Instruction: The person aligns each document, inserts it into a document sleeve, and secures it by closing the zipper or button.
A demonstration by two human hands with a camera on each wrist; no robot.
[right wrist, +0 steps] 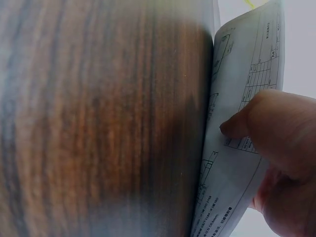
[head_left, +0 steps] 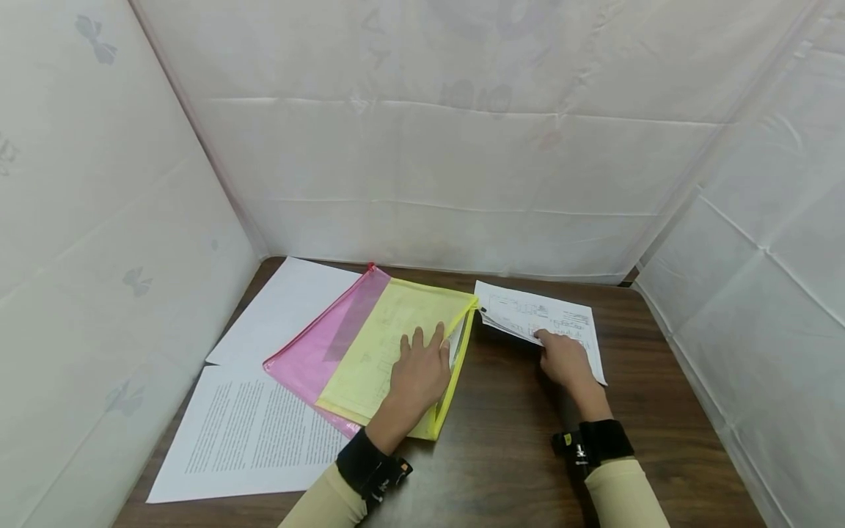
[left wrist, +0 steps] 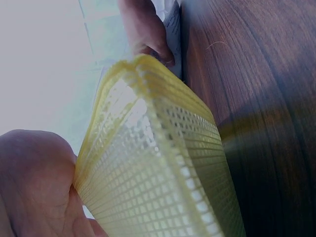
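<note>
Left hand is flat on the yellow mesh pouch, fingers straight and spread, pressing it down onto the dark wooden table — nothing is gripped there, it is simply a palm laid on top. The pouch lies near the middle of the table, tilted, with its zip edge running along the right side and its open corner pointing toward the printed sheets. From the left wrist view the pouch's mesh edge bulges up beside the palm, so the mouth stands a little open. Under the yellow pouch, partly covered, sits a pink mesh pouch, its far corner poking out toward the back wall. Over on the right, the right hand has hold of the printed sheets — the right wrist view shows the thumb pressed on top of the paper, fingers curled beneath, the stack lifted off the wood at that edge. The sheets' left corner sits just beside the yellow pouch's open corner. At the left of the table lie a page of dense text and a blank white sheet, both partly tucked under the pink pouch. White fabric walls close in the table on three sides.
</note>
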